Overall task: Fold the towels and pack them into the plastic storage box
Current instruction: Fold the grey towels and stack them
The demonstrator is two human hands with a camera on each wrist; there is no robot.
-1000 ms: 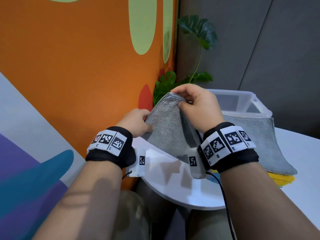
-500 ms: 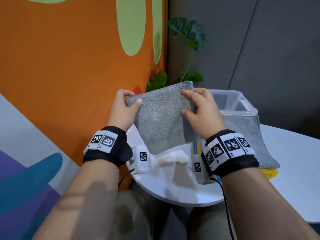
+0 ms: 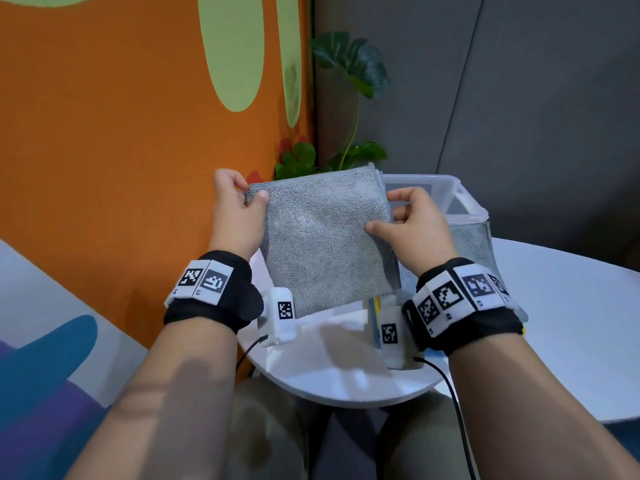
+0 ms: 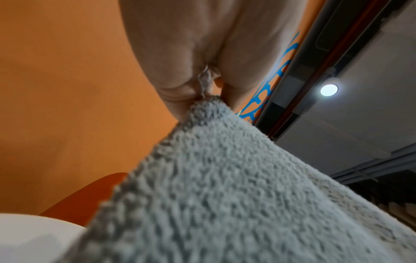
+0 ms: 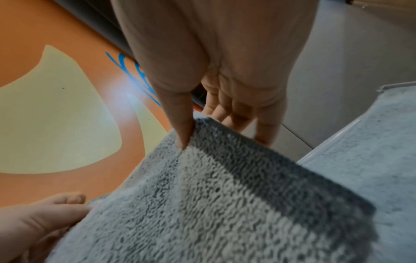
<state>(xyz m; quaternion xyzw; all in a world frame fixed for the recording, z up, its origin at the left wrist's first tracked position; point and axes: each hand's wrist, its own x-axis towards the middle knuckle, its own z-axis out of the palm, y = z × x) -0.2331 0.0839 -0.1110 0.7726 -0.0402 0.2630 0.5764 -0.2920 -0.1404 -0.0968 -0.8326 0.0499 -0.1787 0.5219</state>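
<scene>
While I watch from the head view, left hand (image 3: 235,216) pinches the grey towel (image 3: 322,237) top corner at 9 o'clock; right hand (image 3: 412,220) pinches its 3 o'clock edge. Towel is folded, held above the table (image 3: 571,306), not yet packed. Storage box (image 3: 460,199) at 2 o'clock; more towels (image 3: 474,244) remain.

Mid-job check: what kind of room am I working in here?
Probably an office lounge or breakout corner, not a home laundry. A small round white table stands against a bright orange mural wall and grey wall panels, with a potted plant in the corner behind the plastic storage box.
</scene>
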